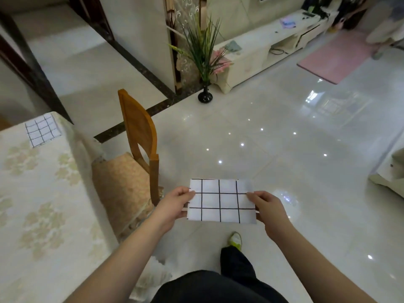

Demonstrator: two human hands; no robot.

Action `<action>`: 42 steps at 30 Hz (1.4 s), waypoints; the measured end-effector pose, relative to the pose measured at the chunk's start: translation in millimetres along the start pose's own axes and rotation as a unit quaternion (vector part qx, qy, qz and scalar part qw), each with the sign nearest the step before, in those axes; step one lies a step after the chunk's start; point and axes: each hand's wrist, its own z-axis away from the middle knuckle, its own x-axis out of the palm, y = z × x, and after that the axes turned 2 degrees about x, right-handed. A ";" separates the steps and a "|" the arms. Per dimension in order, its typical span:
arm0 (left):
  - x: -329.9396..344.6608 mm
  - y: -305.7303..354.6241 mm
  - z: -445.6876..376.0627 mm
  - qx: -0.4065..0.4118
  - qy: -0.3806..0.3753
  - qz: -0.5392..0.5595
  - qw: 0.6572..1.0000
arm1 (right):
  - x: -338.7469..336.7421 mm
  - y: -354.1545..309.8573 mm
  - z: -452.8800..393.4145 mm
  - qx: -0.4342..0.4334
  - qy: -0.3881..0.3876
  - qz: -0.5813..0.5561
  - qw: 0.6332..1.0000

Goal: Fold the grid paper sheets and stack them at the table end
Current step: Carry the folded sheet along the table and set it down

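Open glossy floor (pixel 273 149) ahead of you and to your right, wooden chair (pixel 140 136) standing between you and the table (pixel 43 193), tabletop bare except one folded grid sheet (pixel 41 132) at its far corner.

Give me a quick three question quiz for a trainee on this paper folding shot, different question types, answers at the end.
1. True or false: the held sheet rests flat on the table.
2. Which hands grip the held sheet? A) left hand only B) right hand only C) both
3. Fill in: a second grid sheet lies at the table's far ____.

Key
1. False: it is held in the air above the floor, beside the chair.
2. C: one hand on each short edge.
3. Corner.
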 end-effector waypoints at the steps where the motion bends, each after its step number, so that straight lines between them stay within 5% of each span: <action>1: 3.3 8.7 -11.3 -0.002 0.007 -0.003 1.000 | 0.4 -8.6 -16.0 0.002 -0.006 0.001 1.000; 17: 33.7 133.6 -155.1 0.010 0.162 0.056 0.985 | 29.3 -163.9 -230.5 0.041 -0.174 0.012 0.984; 42: -139.7 296.5 -386.9 0.035 0.269 0.218 0.937 | 320.5 -359.9 -466.8 0.022 -0.261 0.140 0.955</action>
